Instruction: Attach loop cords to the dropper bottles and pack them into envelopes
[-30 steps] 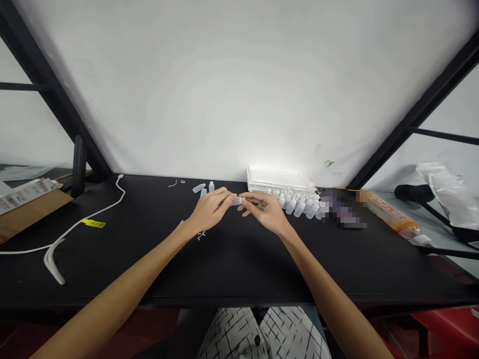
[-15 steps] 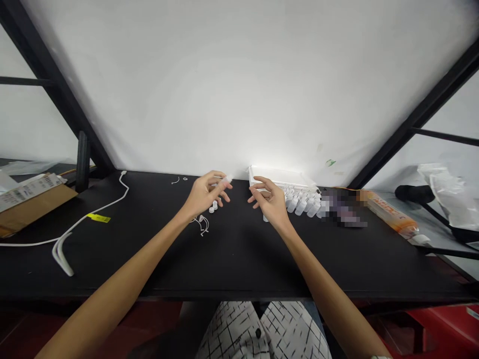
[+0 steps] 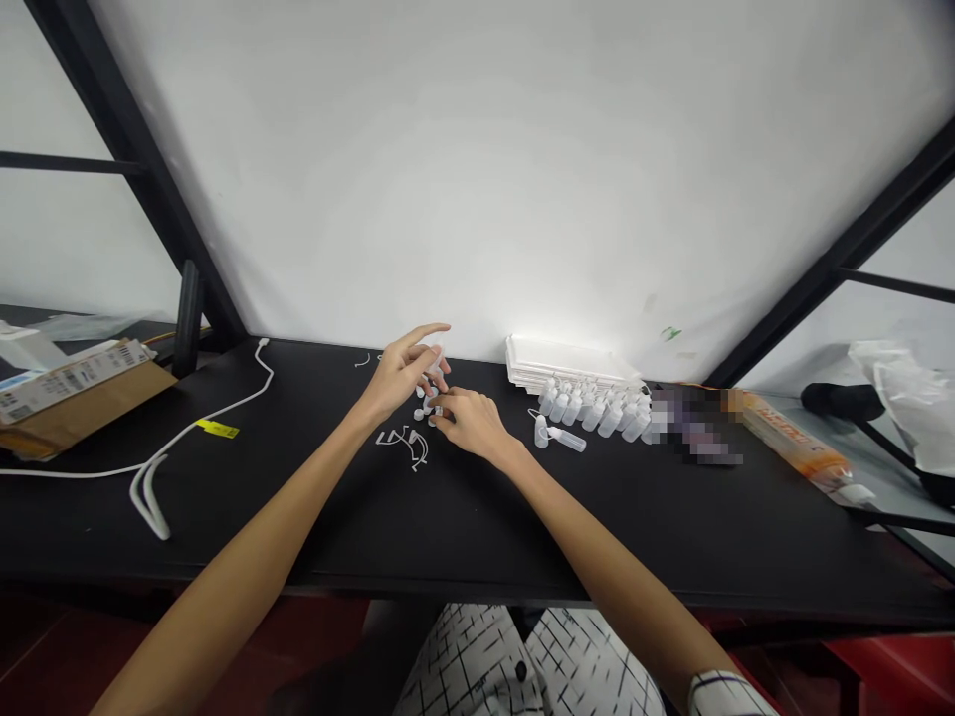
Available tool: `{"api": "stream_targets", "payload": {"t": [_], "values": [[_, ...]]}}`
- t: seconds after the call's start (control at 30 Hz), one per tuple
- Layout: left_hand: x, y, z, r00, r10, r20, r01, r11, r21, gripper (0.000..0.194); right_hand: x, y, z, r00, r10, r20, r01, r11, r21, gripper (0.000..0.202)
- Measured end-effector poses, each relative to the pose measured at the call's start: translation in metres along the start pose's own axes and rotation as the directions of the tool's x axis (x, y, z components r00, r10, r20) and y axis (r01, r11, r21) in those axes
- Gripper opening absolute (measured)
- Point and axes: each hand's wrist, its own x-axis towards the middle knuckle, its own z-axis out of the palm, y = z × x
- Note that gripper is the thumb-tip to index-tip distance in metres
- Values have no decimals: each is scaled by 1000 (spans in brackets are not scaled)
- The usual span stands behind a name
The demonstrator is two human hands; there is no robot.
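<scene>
My left hand (image 3: 403, 376) holds a small translucent bottle (image 3: 437, 366) between thumb and fingers, just above the black table. Close below it, my right hand (image 3: 467, 420) has its fingertips at the small white caps (image 3: 419, 413); its fingers are pinched together, and what they grip is too small to name. Thin white strap pieces (image 3: 407, 438) lie in front of the caps. To the right, several small bottles (image 3: 597, 410) stand or lean in a group, with another bottle (image 3: 571, 440) lying before them.
A stack of white sheets or trays (image 3: 571, 360) rests by the wall behind the bottles. On the left are a white cable (image 3: 216, 410) with a yellow tag and a cardboard box (image 3: 90, 403). An orange-labelled package (image 3: 795, 443) lies at the right on the black table (image 3: 477, 537).
My right hand has moved left, from beside the bottle group to the caps, and its fingers have closed. The camera view has shifted slightly. My left hand still holds the bottle.
</scene>
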Motion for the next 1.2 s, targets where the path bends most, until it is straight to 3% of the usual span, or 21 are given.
{"api": "stream_targets", "payload": {"t": [0.33,0.47,0.53,0.6,0.73,0.9,1.2], "values": [[0,-3,3,1000,-9,4,8,992,126,47,-10,7,3,993,-45,112,50,998,-45,5],[0,-8,5,999,-32,-22,35,984,175,48,-17,19,-12,991,-62,118,45,989,142,6],[1,-11,7,999,-30,-38,38,977,211,47,-20,31,-25,997,-20,73,-9,924,381,7],[0,-14,10,999,-15,-31,23,962,272,45,-23,43,-39,997,83,-6,-63,792,607,19],[-6,-19,21,998,11,69,-39,906,421,38,-28,56,-55,979,153,-134,19,589,808,33],[-11,-21,30,985,35,170,-124,828,546,33,-32,54,-56,986,124,-111,17,591,807,32],[-14,-20,36,969,37,242,-170,814,555,34,-39,58,-54,991,122,-54,-25,566,824,30]]}}
